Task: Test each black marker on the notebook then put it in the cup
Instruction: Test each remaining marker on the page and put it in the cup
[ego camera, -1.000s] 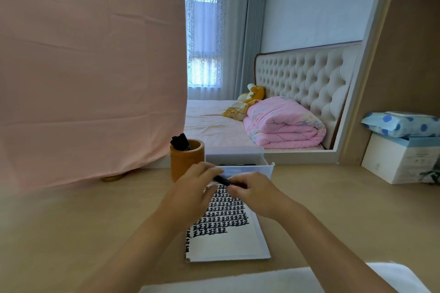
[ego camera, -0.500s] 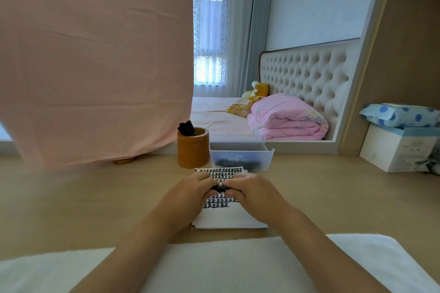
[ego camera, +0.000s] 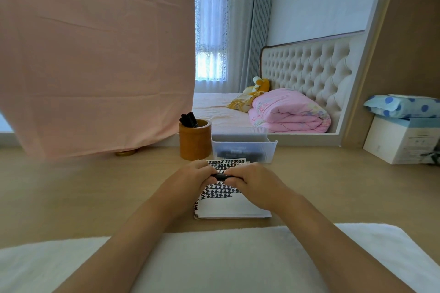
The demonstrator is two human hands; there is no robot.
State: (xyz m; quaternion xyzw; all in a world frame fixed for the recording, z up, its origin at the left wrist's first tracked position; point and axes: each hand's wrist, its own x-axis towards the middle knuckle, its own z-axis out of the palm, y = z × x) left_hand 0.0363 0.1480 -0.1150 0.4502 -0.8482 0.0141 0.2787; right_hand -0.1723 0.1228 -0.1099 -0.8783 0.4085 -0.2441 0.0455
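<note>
I note the left hand and right hand both gripping one black marker level above the notebook; I judge the cap needs a straight, steady pull apart.

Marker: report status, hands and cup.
Both hands, left hand and right hand, shut on marker above notebook. Cup behind, markers inside. Nothing in the way.

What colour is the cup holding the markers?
Orange-brown, like wood; the cup shows clearly in the head view.
</note>
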